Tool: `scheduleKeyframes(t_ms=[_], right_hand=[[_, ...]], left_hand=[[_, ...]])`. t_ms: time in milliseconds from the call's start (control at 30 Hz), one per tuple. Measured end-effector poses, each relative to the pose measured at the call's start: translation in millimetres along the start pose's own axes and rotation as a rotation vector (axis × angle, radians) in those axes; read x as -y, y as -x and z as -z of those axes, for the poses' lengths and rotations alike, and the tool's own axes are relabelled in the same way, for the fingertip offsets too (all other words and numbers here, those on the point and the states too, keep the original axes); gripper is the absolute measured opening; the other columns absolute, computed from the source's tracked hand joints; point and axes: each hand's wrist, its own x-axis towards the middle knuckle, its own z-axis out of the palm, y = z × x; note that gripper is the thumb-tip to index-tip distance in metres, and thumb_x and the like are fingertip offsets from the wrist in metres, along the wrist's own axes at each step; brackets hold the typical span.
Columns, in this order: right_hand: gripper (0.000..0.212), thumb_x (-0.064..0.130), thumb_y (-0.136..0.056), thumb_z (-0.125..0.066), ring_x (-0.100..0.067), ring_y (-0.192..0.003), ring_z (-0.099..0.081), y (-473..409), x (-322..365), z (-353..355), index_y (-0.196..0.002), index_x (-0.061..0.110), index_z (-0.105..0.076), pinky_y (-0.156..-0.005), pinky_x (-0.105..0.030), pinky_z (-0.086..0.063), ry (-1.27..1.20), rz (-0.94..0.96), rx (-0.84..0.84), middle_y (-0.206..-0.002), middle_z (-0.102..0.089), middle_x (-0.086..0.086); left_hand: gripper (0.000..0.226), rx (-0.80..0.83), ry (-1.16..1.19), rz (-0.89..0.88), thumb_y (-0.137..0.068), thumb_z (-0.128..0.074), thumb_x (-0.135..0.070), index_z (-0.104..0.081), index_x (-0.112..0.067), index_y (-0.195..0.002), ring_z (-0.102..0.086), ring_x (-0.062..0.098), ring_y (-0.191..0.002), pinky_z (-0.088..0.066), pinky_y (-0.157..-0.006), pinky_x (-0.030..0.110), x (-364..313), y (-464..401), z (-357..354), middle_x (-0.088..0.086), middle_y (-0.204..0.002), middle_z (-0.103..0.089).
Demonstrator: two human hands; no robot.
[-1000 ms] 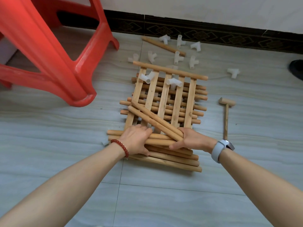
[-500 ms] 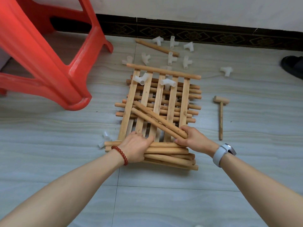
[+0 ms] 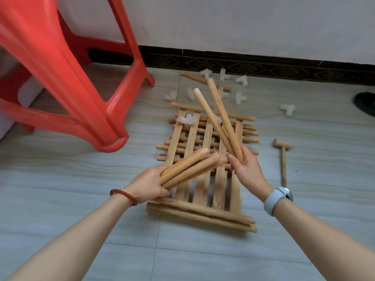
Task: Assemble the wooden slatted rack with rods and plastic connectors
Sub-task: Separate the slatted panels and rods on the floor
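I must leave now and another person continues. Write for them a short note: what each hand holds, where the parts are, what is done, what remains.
Left hand: shut on a bundle of rods.
Right hand: shut on two rods, ends pointing up and away.
Slatted panel lies on the floor over more rods; plastic connectors lie scattered near the wall, one on the panel. Mallet lies right of the panel.
Done: rods picked up.
Left: all joining, no connector visibly fitted.

red plastic stool (image 3: 67, 82) on tiled floor (image 3: 60, 199), left | dark shoe (image 3: 365, 103) at right edge (partly cut off)
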Motion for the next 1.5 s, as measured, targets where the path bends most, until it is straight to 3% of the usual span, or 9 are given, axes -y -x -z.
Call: scheduleKeyframes(t_ms=[133, 400, 533, 667, 833, 933, 1100, 1267, 1500], right_hand=[[0.015, 0.022, -0.096, -0.05, -0.006, -0.074, -0.055, 0.6, 33.1, -47.8, -0.111, 0.024, -0.048, -0.063, -0.014, -0.044, 0.124, 0.072, 0.208, -0.084, -0.055, 0.007], [0.032, 0.015, -0.095, -0.041, -0.036, -0.094, -0.057, 36.7, 46.8, -212.7, -0.128, 0.013, -0.04, -0.077, -0.039, -0.045, 0.41, 0.205, 0.636, -0.106, -0.059, -0.016], [0.057, 0.007, -0.093, -0.037, -0.037, -0.095, -0.057, 61.7, 50.7, -278.1, -0.145, 0.012, -0.016, -0.077, -0.039, -0.046, 0.447, 0.15, 0.733, -0.11, -0.057, -0.023], [0.075, 0.008, -0.091, -0.039, -0.037, -0.105, -0.055, 84.7, 43.4, -316.3, -0.15, 0.014, 0.006, -0.084, -0.037, -0.046, 0.467, 0.003, 0.842, -0.123, -0.052, -0.023], [0.072, 0.011, -0.089, -0.048, -0.035, -0.104, -0.048, 94.2, 36.7, -329.8, -0.149, 0.015, -0.008, -0.082, -0.039, -0.045, 0.671, 0.201, 0.877, -0.123, -0.036, -0.016], [0.067, 0.008, -0.085, -0.051, -0.034, -0.107, -0.041, 92.3, 37.9, -326.8, -0.144, 0.011, -0.019, -0.075, -0.04, -0.043, 0.808, 0.356, 0.881, -0.126, -0.034, -0.014], [0.054, 0.011, -0.091, -0.046, -0.033, -0.121, -0.04, 70.4, 47.5, -303.2, -0.142, 0.009, -0.031, -0.092, -0.043, -0.044, 0.739, 0.422, 0.934, -0.137, -0.037, -0.013], [0.043, -0.001, -0.088, -0.043, -0.025, -0.115, -0.05, 41.2, 62.3, -229.6, -0.129, 0.008, -0.052, -0.087, -0.033, -0.043, 0.665, 0.648, 0.741, -0.125, -0.054, -0.009], [0.039, 0.014, -0.094, -0.045, -0.017, -0.121, -0.043, -5.2, 33.4, -117.9, -0.133, 0.019, -0.049, -0.102, -0.032, -0.038, 0.811, 0.428, 0.391, -0.129, -0.049, 0.0]], left_hand=[[0.036, -0.17, 0.446, 0.198, -0.065, -0.079, -0.005, -0.058, -0.017, -0.092, -0.061, 0.015, -0.066, -0.051, -0.06, 0.024, 48.4, 30.1, 19.0, 0.004, -0.08, -0.067], [0.02, -0.65, 1.111, 0.742, -0.077, -0.071, 0.001, -0.059, -0.001, -0.093, -0.064, 0.013, -0.048, -0.051, -0.046, 0.021, 155.4, 84.2, -1.1, 0.019, -0.081, -0.065], [0.025, -0.755, 0.922, 0.897, -0.075, -0.076, -0.015, -0.064, -0.008, -0.096, -0.063, 0.028, -0.083, -0.051, -0.08, 0.035, 200.4, 98.1, -14.9, 0.014, -0.095, -0.068], [0.041, -0.742, 0.496, 0.975, -0.069, -0.072, -0.048, -0.071, -0.014, -0.091, -0.059, 0.035, -0.097, -0.051, -0.083, 0.041, 215.6, 101.3, -12.3, 0.015, -0.096, -0.066], [0.074, -0.779, 0.332, 0.888, -0.088, -0.058, -0.042, -0.026, -0.01, -0.147, -0.029, 0.035, -0.131, -0.028, -0.107, 0.043, 229.8, 109.7, -11.1, 0.02, -0.143, -0.033], [0.083, -0.719, 0.248, 0.828, -0.092, -0.045, -0.049, 0.004, -0.018, -0.151, -0.002, 0.026, -0.144, -0.012, -0.114, 0.046, 229.3, 110.8, -15.0, 0.006, -0.159, 0.0], [0.083, -0.501, -0.061, 0.82, -0.091, -0.029, -0.063, 0.016, -0.023, -0.148, 0.019, 0.03, -0.143, -0.003, -0.111, 0.058, 225.4, 107.1, -22.7, 0.006, -0.155, 0.026], [0.09, -0.518, -0.076, 0.909, -0.087, -0.031, -0.066, 0.008, -0.015, -0.15, 0.019, 0.035, -0.142, 0.0, -0.108, 0.068, 203.2, 89.6, -20.7, 0.011, -0.155, 0.022], [0.083, -0.49, -0.247, 0.41, -0.08, -0.017, -0.062, -0.008, -0.02, -0.151, 0.012, 0.03, -0.145, 0.009, -0.111, 0.056, 128.4, 40.1, -25.0, 0.011, -0.158, 0.006]])
